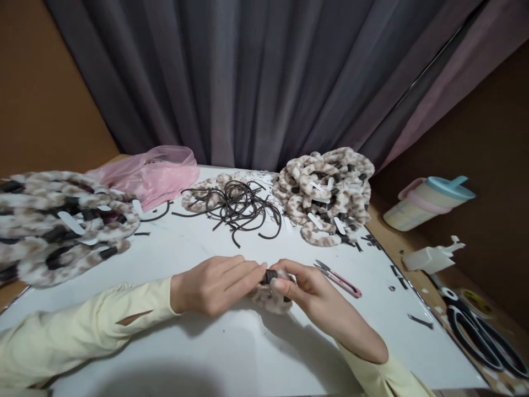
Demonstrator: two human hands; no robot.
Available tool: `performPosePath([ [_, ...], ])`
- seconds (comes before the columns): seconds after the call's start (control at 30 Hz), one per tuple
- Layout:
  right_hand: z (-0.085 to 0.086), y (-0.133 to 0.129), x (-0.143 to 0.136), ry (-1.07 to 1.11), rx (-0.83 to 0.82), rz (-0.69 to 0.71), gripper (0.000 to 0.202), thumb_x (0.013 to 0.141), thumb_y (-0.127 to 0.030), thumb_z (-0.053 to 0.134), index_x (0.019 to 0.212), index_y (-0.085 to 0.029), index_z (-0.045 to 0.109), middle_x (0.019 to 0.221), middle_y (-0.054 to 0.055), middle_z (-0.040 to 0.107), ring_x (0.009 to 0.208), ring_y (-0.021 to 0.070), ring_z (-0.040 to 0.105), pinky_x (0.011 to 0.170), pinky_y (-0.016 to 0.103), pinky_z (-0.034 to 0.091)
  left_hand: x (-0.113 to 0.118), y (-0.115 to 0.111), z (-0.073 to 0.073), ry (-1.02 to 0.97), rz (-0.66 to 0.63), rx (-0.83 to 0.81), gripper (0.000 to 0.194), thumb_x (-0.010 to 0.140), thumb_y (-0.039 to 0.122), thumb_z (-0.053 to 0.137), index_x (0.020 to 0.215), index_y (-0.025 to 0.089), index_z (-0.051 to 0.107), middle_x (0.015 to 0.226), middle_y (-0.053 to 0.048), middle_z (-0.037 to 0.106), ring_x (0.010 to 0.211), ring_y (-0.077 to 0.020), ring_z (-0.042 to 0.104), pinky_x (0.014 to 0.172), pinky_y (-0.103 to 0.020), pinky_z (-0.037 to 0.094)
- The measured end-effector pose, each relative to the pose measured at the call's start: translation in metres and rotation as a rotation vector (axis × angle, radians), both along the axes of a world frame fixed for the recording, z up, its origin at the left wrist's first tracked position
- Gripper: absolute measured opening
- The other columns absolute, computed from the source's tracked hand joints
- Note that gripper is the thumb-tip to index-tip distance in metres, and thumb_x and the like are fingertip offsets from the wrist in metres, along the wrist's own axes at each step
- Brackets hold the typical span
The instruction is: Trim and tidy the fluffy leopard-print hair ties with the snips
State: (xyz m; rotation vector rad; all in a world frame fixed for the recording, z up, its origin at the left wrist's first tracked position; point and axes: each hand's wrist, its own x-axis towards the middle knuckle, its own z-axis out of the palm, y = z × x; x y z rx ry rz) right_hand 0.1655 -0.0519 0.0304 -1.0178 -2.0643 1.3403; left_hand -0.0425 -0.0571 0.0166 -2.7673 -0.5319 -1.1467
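Note:
A fluffy brown-and-white piece (271,301) is between my hands above the white board, with dark cord (269,277) wound round its upper part. My left hand (221,284) reaches in from the left, its fingers pressed together and their tips at the dark winding. My right hand (308,286) pinches the piece from the right, thumb and forefinger beside the winding. Pink-handled thread snips (339,278) lie just right of my right hand. Behind my hands is a loose tangle of dark cords (248,207), partly over another fluffy piece (198,197).
Piles of fluffy loops with white tags stand at left (74,220) and back right (330,193). A pink plastic bag (161,171) lies at back left. Along the right edge are a lidded cup (427,203), a white bottle (430,258), large scissors (475,331) and cord scraps.

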Motion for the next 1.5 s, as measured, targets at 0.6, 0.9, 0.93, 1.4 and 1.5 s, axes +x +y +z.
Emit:
performPosePath([
  [0.6, -0.014, -0.001, 0.000, -0.306, 1.163, -0.036, 0.023, 0.085, -0.002, 0.033, 0.099, -0.011, 0.050, 0.071, 0.004, 0.051, 0.070, 0.0156, 0.043, 0.081, 0.038, 0.031, 0.022, -0.003, 0.012, -0.425, 0.230, -1.397, 0.020, 0.074, 0.029, 0.059, 0.060, 0.015, 0.055, 0.039, 0.007, 0.042, 0.032, -0.0056, 0.037, 0.032, -0.016, 0.026],
  [0.9, -0.021, 0.001, -0.002, -0.068, 0.926, -0.140, 0.017, 0.084, -0.006, 0.034, 0.090, -0.016, 0.047, 0.065, 0.001, 0.047, 0.059, 0.0142, 0.040, 0.069, 0.033, 0.036, 0.017, -0.005, 0.016, -0.195, 0.217, -1.077, 0.021, 0.079, 0.035, 0.058, 0.081, 0.014, 0.060, 0.064, 0.001, 0.057, 0.052, -0.0080, 0.049, 0.049, -0.017, 0.040],
  [0.93, -0.019, 0.001, -0.002, -0.034, 0.855, -0.145, 0.015, 0.085, -0.008, 0.035, 0.088, -0.016, 0.047, 0.066, 0.001, 0.048, 0.060, 0.0143, 0.041, 0.067, 0.032, 0.037, 0.015, -0.005, 0.014, -0.146, 0.203, -0.907, 0.019, 0.081, 0.031, 0.056, 0.089, 0.014, 0.061, 0.071, -0.001, 0.060, 0.059, -0.0096, 0.052, 0.056, -0.018, 0.043],
  [1.4, -0.011, -0.014, -0.012, -0.007, 0.920, -0.143, 0.022, 0.080, -0.001, 0.034, 0.091, -0.014, 0.048, 0.065, 0.002, 0.046, 0.057, 0.0135, 0.037, 0.067, 0.033, 0.038, 0.014, -0.005, 0.005, -0.130, 0.081, -0.232, 0.036, 0.083, 0.002, 0.037, 0.114, 0.013, 0.051, 0.077, -0.009, 0.065, 0.066, -0.0158, 0.057, 0.061, -0.026, 0.046],
  [1.5, -0.015, -0.013, -0.012, -0.104, 1.093, -0.153, 0.025, 0.076, 0.002, 0.034, 0.091, -0.012, 0.048, 0.062, 0.002, 0.045, 0.055, 0.0137, 0.038, 0.068, 0.035, 0.037, 0.016, -0.007, 0.006, -0.188, 0.087, -0.373, 0.030, 0.084, 0.004, 0.038, 0.104, 0.013, 0.058, 0.073, -0.009, 0.066, 0.065, -0.0145, 0.060, 0.060, -0.023, 0.048],
])
